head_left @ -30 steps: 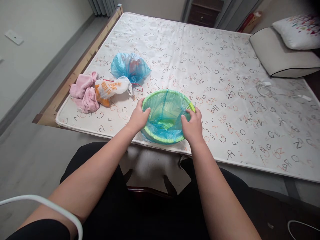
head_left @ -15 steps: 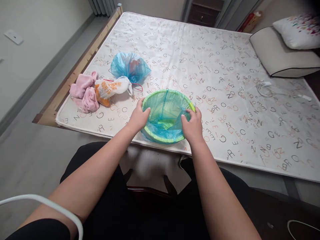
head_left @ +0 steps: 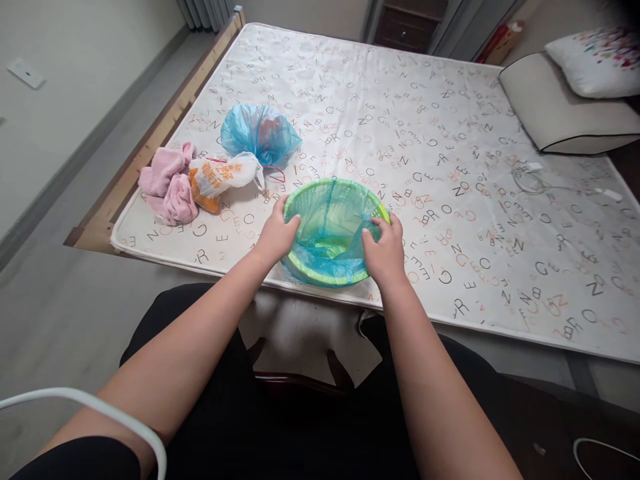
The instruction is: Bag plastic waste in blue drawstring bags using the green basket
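Observation:
A green plastic trash basket [head_left: 346,280] stands near the front edge of the mattress, its mouth facing up toward me. Thin blue plastic bag film [head_left: 320,212] lines its inside and folds over part of the rim. My left hand [head_left: 280,232] grips the basket's left rim, thumb inside and fingers around the outside. On the opposite side my right hand [head_left: 386,250] is closed on the right rim, with a bit of the bag film bunched by the thumb and fingers. The outer fingertips of both hands are partly hidden.
The mattress [head_left: 450,200] has a letter print. Left of the basket lie a tied blue bag [head_left: 260,133], a white bag with orange print [head_left: 225,175] and a pink cloth [head_left: 173,187]. A grey cushion [head_left: 560,110], a pillow [head_left: 595,63] and a coiled cable [head_left: 530,179] lie right.

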`<state>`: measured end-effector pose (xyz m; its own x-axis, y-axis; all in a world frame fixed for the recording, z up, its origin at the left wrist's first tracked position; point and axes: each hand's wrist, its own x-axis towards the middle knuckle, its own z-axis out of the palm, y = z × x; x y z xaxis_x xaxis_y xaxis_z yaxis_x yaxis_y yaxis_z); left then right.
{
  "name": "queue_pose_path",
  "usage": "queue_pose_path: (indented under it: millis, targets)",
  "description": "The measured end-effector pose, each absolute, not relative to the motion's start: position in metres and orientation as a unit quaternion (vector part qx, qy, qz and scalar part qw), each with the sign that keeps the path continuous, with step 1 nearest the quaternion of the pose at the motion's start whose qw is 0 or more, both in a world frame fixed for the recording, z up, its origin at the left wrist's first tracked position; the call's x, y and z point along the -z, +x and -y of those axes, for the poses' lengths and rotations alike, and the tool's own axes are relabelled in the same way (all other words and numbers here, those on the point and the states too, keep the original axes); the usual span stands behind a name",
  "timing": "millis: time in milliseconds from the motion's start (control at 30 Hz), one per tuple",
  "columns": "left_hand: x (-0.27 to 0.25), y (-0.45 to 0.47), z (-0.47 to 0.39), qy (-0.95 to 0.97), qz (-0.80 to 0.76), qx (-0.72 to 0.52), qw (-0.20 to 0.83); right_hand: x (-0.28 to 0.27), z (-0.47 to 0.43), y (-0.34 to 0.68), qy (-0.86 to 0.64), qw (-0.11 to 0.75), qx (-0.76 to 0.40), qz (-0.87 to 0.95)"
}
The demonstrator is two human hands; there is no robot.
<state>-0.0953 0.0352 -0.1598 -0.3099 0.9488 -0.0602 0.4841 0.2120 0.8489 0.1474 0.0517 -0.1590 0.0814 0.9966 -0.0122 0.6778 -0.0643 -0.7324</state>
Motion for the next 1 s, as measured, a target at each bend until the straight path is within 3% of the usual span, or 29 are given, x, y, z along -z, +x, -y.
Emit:
queue_pose_path:
  millis: [1000]
  targets:
    - [0.1583, -0.0953, -0.0345, 0.501, -0.713, -0.38, 0.31, 0.1632, -0.0507, 0.1487, -0.672, 0.297, -0.267, 0.624]
